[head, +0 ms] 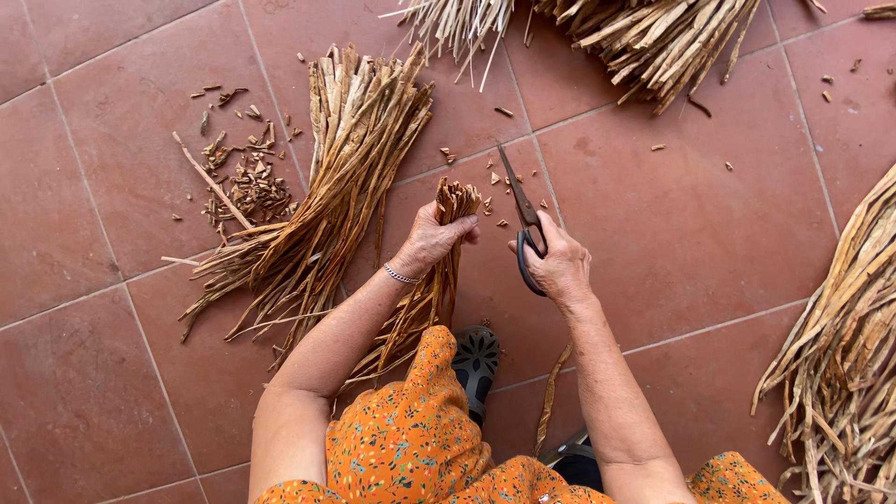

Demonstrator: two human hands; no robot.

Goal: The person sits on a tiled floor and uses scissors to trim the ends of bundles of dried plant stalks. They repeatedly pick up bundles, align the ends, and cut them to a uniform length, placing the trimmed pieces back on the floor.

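Terracotta tile floor carries strip bundles (dried, tan) and scattered trimmings.
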